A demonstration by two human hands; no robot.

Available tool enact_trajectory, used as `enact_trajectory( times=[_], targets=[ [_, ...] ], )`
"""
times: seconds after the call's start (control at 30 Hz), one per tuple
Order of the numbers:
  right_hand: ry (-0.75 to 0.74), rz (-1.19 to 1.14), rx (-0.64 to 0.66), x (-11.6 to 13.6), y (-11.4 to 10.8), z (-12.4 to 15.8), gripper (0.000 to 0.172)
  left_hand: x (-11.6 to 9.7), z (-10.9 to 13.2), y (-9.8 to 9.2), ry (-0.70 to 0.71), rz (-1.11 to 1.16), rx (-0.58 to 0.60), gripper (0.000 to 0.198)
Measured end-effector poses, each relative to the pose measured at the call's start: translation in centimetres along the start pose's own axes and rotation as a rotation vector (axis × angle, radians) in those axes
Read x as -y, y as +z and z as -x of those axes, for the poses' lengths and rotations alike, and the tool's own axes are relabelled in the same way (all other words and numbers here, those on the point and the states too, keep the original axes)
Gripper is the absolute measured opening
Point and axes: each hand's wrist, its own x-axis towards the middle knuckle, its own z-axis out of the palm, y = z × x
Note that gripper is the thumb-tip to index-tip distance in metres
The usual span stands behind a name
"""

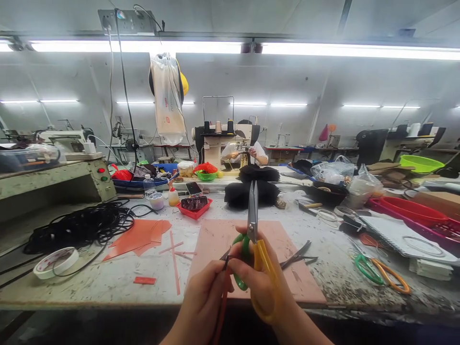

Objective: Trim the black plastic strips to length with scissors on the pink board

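My right hand (257,278) is closed around scissors (252,215) with one green and one yellow handle. Their blades point up and away from me and lie nearly together. With fingers pinched, my left hand (206,292) holds a narrow reddish strip (223,302) with a dark edge, hanging down toward my lap. The right thumb and a fingertip meet the strip's upper end beside the left fingertips. Both hands are above the front of a pinkish cutting board (215,239). Dark thin strips (300,254) lie on the board to the right of my hands.
Orange sheets (143,237), a tape roll (56,262) and tangled black cord (82,225) lie left. A second pair of scissors (381,273) and a notebook (398,235) lie right. Black material (251,194) is stacked ahead; beyond, a person (258,153) sits at a sewing machine (226,139).
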Motion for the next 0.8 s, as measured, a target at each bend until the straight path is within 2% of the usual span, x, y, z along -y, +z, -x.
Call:
enact_trajectory(
  times=[0.1,0.23,0.37,0.47,0.63,0.8],
  targets=[
    [-0.01,-0.011,0.014,-0.1,-0.2,-0.1,0.039,0.0,0.0,0.1,-0.022,0.02,0.015,0.032],
    [-0.017,0.03,-0.031,-0.4,-0.6,-0.1,0.039,-0.1,0.0,0.4,0.0,0.084,0.041,0.034],
    [-0.054,0.091,-0.077,-0.5,-1.0,-0.4,0.042,-0.1,-0.6,0.9,0.0,-0.005,0.048,0.024],
    [-0.103,0.161,-0.16,0.1,-1.7,-1.4,0.041,-0.1,-1.1,1.4,-0.06,-0.083,0.072,0.027],
    [-0.221,0.294,-0.396,2.1,-5.2,-4.7,0.04,0.2,-1.4,2.7,-0.183,-0.008,0.235,0.04],
    [-0.308,0.307,-0.573,4.2,-9.8,-7.3,0.043,0.8,-1.8,4.4,-0.262,0.145,0.253,0.052]
  ],
)
